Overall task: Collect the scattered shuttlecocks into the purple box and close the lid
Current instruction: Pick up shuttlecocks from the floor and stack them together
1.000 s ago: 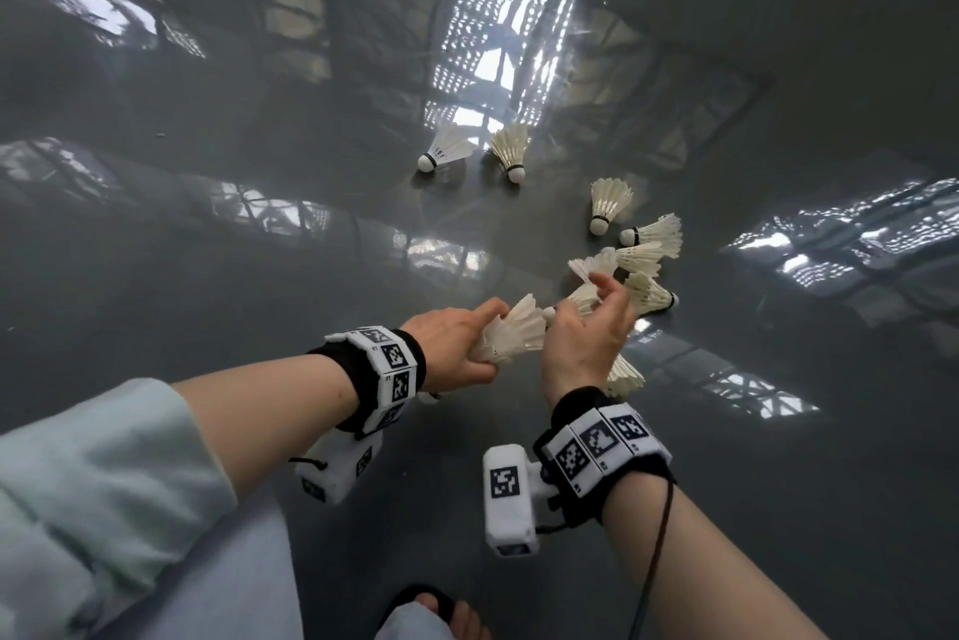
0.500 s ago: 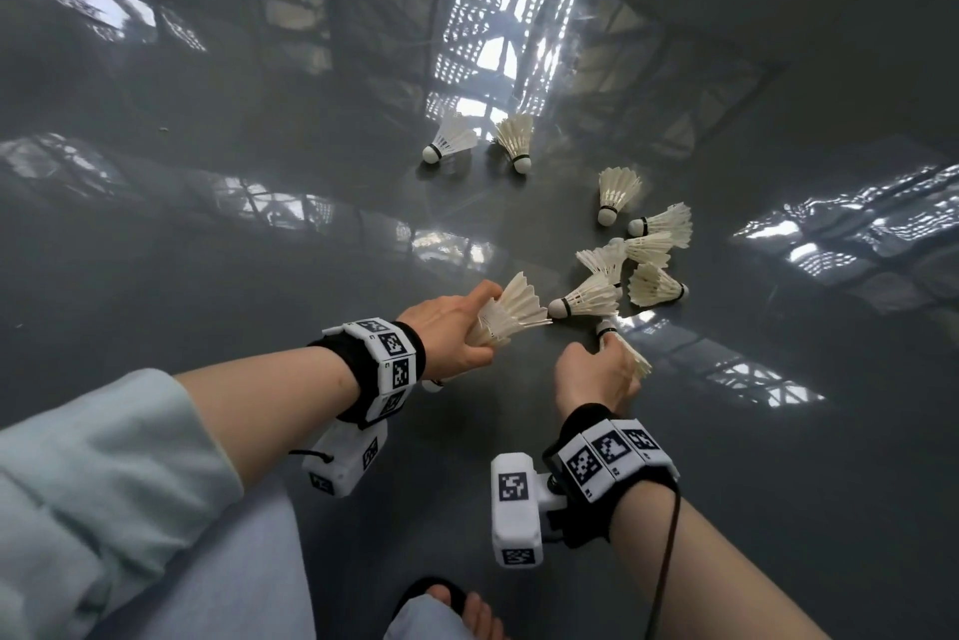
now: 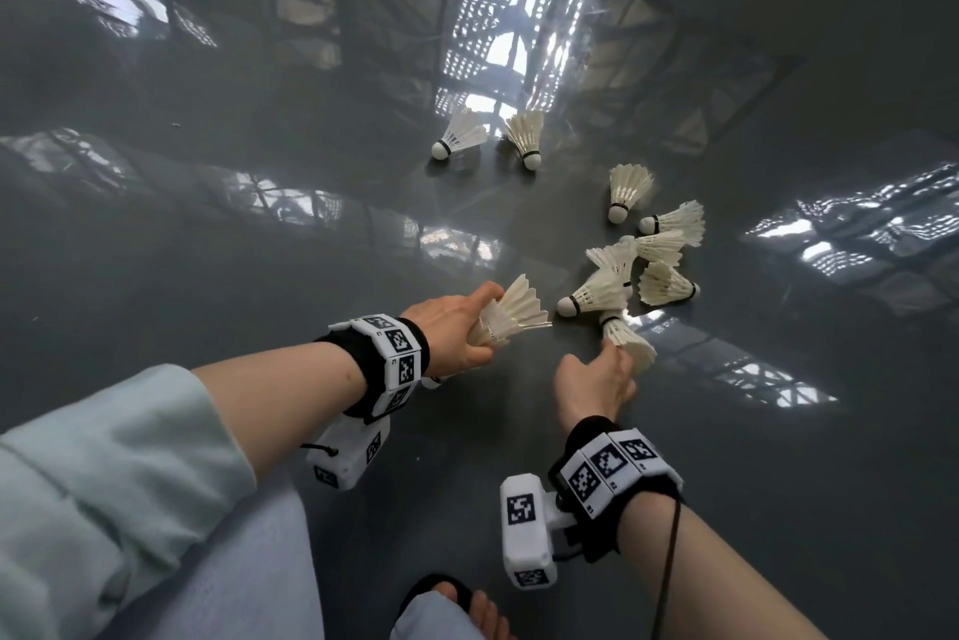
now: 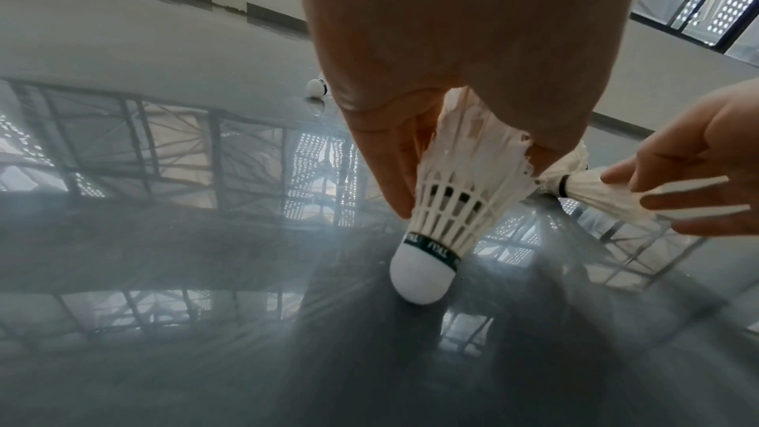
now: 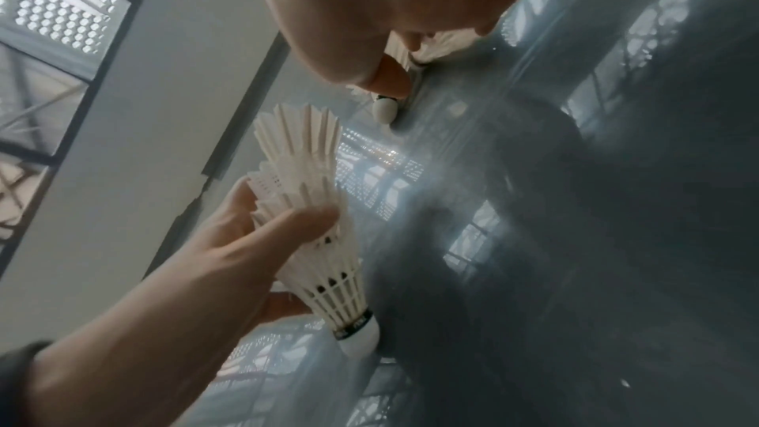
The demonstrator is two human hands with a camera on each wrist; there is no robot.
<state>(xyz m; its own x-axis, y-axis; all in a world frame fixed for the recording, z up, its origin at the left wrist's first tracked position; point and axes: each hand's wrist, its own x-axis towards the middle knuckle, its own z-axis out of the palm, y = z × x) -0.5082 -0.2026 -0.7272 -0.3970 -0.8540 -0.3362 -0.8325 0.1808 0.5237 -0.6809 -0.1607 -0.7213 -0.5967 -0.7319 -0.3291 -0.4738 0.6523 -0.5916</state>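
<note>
Glossy grey floor [image 3: 259, 235]: left hand [image 3: 454, 328] grips a nested shuttlecock stack [image 3: 511, 312]; right hand [image 3: 597, 382] pinches a shuttlecock [image 3: 628, 341], cork pointing away, feathers toward the fingers.

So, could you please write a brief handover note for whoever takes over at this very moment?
Left hand: holds a nested stack of shuttlecocks, cork down.
Right hand: pinches the feathers of one shuttlecock at the floor.
Seven more lie loose: a cluster ahead of the right hand, a pair farther off.
Purple box: not in view.
Left: gather the rest, box them, close the lid.
</note>
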